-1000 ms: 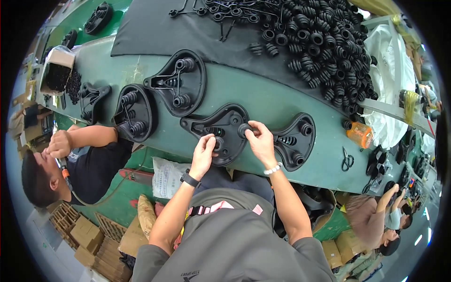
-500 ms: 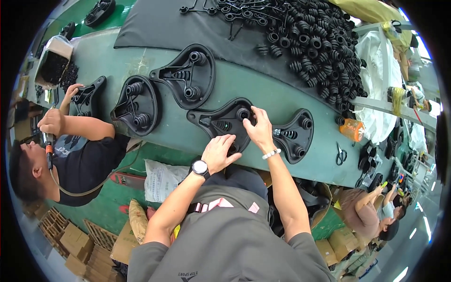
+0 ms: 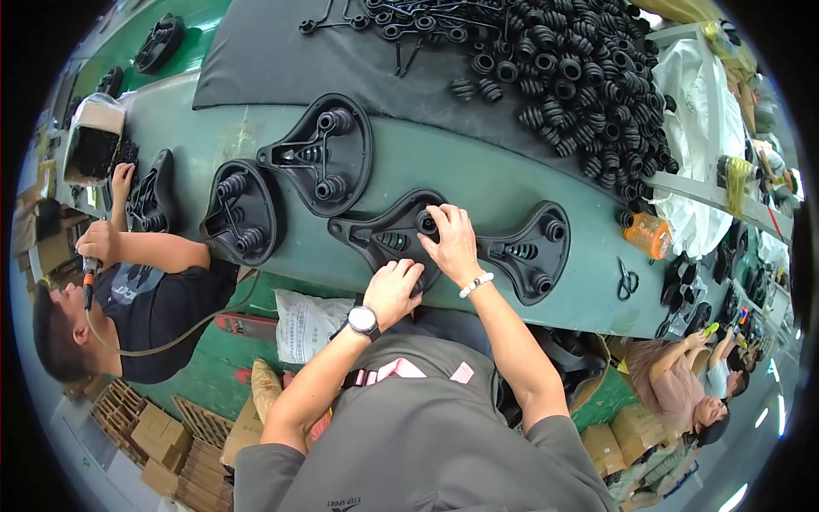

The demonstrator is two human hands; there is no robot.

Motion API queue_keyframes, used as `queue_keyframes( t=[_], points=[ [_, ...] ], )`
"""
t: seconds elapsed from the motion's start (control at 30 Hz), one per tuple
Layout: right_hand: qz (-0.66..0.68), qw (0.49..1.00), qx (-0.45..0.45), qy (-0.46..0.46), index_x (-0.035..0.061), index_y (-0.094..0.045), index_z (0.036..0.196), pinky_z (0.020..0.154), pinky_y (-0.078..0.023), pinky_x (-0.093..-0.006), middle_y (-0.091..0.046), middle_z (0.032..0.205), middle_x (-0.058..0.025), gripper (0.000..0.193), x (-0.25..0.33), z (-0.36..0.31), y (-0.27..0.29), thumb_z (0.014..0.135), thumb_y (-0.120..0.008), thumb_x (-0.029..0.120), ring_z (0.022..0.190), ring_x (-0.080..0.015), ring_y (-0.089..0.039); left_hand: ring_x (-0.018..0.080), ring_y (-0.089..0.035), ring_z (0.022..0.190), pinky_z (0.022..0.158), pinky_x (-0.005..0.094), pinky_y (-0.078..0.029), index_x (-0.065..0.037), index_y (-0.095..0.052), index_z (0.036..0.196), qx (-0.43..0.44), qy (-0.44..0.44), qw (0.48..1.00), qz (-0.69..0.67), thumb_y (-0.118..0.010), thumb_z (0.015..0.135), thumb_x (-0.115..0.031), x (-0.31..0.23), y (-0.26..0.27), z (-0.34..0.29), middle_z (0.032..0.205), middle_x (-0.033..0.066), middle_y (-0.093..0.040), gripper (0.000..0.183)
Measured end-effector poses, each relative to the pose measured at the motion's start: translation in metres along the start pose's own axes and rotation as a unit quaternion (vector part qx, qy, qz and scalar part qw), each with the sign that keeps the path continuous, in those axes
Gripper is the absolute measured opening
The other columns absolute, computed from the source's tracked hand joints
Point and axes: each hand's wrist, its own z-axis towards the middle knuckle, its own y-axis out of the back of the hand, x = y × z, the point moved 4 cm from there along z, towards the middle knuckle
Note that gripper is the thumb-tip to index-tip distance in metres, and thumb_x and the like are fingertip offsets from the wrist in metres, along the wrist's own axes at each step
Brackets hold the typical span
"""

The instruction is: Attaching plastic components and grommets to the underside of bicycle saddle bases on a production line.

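An upturned black bicycle saddle (image 3: 363,232) lies on the green bench in front of me, its narrow nose toward the left. My right hand (image 3: 452,246) has its thumb and fingers bent round a ribbed black rubber spring (image 3: 426,223) at the saddle's far rear side. On the near rear side, my left hand (image 3: 394,292) is closed, fingertips down against the saddle; what lies under them is mostly hidden. A second upturned saddle (image 3: 554,256), with springs fitted, sits just right of my right hand.
Two more saddles, one farther back (image 3: 357,175) and one at left (image 3: 266,200), lie on the bench (image 3: 503,183). Behind are a heap of rubber springs (image 3: 589,94) and wire frames (image 3: 409,21). Scissors (image 3: 628,280) and an orange container (image 3: 648,235) stand right. A co-worker (image 3: 171,299) holds a power driver at left.
My left fingers have curled in and down onto the saddle's near rear side. My right hand's fingers have closed more round the far spring. The view has shifted slightly.
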Motion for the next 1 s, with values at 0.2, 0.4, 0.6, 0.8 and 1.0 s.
queue_keyframes(
  t=[0.2,0.4,0.6,0.8,1.0],
  points=[
    [0.003,1.0,0.002,0.017,0.0055,-0.059,0.129,0.095,-0.048,-0.0466,-0.058,0.12,-0.0159,0.059,-0.001,0.011,0.004,0.077,-0.083,0.02,0.11,-0.0362,-0.056,0.0326,-0.058,0.099,0.089,0.0431,-0.052,-0.004,-0.062,0.118,0.055,0.07,0.995,0.043,-0.084,0.073,-0.022,0.003,-0.003,0.013,0.108,0.0137,-0.058,0.053],
    [-0.004,0.999,0.048,-0.001,0.0031,-0.061,0.128,0.097,-0.047,-0.0467,-0.058,0.123,-0.017,0.064,0.005,0.02,0.01,0.078,-0.083,0.034,0.111,-0.0357,-0.056,0.0389,-0.037,0.143,0.117,0.0547,-0.031,-0.004,-0.059,0.131,0.02,0.014,0.992,0.12,-0.082,0.078,-0.044,0.008,-0.016,0.016,0.149,0.0197,-0.045,0.071],
    [-0.034,0.972,-0.213,0.095,0.0001,-0.052,0.138,0.107,-0.043,-0.0508,-0.053,0.134,-0.0234,0.059,-0.012,0.232,0.087,0.082,-0.069,0.011,0.124,-0.0411,-0.05,0.0414,-0.04,0.141,0.117,0.0537,-0.033,-0.003,-0.051,0.142,0.091,0.047,0.994,0.021,-0.081,0.075,-0.056,0.009,-0.005,0.018,0.15,0.0187,-0.047,0.091],
    [-0.324,0.929,-0.157,0.084,0.006,-0.061,0.115,0.098,-0.048,-0.0445,-0.059,0.117,-0.0149,0.03,-0.071,0.388,0.115,0.085,-0.063,0.01,0.11,-0.0328,-0.059,0.0414,-0.054,0.128,0.112,0.0487,-0.042,0.003,-0.056,0.133,-0.036,0.128,0.989,-0.061,-0.082,0.083,-0.035,0.015,0.025,0.017,0.133,0.0234,-0.06,0.068],
    [-0.35,0.898,-0.122,0.239,0.0107,-0.06,0.098,0.081,-0.048,-0.043,-0.067,0.089,-0.0076,0.021,-0.057,0.367,0.144,0.079,-0.07,0.012,0.091,-0.0279,-0.065,0.0425,-0.051,0.129,0.111,0.0504,-0.043,0.001,-0.056,0.132,-0.143,0.177,0.974,0.01,-0.073,0.079,-0.009,0.058,0.057,-0.015,0.138,0.0209,-0.055,0.056]
  ],
)
